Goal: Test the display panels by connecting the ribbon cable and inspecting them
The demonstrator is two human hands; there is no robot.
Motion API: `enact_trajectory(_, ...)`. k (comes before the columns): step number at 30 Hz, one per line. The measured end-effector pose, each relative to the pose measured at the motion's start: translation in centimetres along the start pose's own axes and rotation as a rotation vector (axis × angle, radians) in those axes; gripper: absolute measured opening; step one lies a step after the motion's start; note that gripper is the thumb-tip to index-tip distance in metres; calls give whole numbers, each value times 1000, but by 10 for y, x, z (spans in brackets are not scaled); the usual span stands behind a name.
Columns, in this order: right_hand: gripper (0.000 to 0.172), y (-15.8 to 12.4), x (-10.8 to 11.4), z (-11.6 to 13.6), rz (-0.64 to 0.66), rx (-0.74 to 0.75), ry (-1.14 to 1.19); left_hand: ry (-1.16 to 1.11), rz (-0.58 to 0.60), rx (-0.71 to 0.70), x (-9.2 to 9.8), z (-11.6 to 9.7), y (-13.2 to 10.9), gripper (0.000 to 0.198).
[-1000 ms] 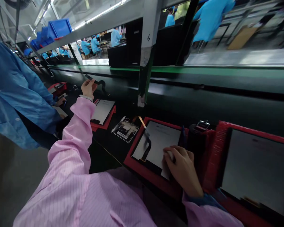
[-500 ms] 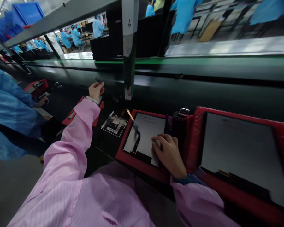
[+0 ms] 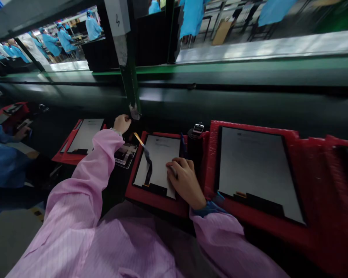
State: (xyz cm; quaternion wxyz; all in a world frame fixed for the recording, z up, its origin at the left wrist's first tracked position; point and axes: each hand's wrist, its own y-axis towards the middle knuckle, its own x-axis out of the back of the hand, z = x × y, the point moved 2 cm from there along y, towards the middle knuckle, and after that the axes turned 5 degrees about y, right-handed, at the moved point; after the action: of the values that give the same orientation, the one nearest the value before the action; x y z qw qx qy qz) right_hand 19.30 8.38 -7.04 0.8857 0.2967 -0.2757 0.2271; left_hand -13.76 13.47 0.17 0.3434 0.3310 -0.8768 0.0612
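1. Grey panel (image 3: pixel 159 152) is seated flat in a red tray (image 3: pixel 150 200) on the dark surface (image 3: pixel 55 127), straight in front of the person.
2. A black ribbon cable (image 3: pixel 148 170) is laid along the panel's left half. Its orange tip (image 3: pixel 138 138) sticks out past the top left corner, so it looks placed. Whether its lower end is fastened cannot be told.
3. The right hand (image 3: pixel 184 181) is rested on the panel's lower right corner, with its fingers bent and held close together. Whether something small is pinched beneath them cannot be told.
4. The left hand (image 3: pixel 122 123) is held loosely curled above a small printed card (image 3: pixel 124 152), just beside the tray's upper left corner. No object can be made out in it.
5. A second panel (image 3: pixel 255 166) is seated in its own tray to the right, with no cable seen across its face. A third panel (image 3: pixel 85 133) lies to the left.
6. A black cylinder with a metal clip (image 3: pixel 195 141) is stood between the two nearer trays.
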Motion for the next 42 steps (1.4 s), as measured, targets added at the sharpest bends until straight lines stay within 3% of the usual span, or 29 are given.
enact_trajectory(3, 19, 0, 0, 1, 5, -3, 2, 155, 75, -188, 23, -2, -20, 30)
enact_trajectory(8, 19, -1, -1, 1, -10, 26, -14, 350, 280, -366, 38, -2, -47, 35)
enact_trajectory(15, 20, -1, 0, -1, 6, 26, -8, 442, 159, -457, 42, -19, -65, 42)
enact_trajectory(18, 20, -1, 1, 0, 26, -1, -10, 447, 141, -529, 35, -26, -102, 36)
enact_trajectory(22, 20, -1, 2, 2, 12, -2, -23, 523, 166, -727, 16, -21, -178, 25)
enact_trajectory(26, 25, -7, 5, 1, -6, 15, -46, 508, 165, -630, 3, -4, -239, 18)
enact_trajectory(30, 34, -14, 7, -6, -11, -12, -44, 449, 149, -550, -3, 6, -271, 23)
enact_trajectory(34, 44, -22, 2, -7, -2, -129, -1, 445, 112, -533, -10, 14, -283, 28)
enact_trajectory(38, 55, -22, -1, 2, 6, -247, 87, 425, -10, -559, -19, 22, -287, 25)
enact_trajectory(42, 71, -16, 8, 12, -23, -518, 335, 394, -41, -565, -24, 27, -287, 26)
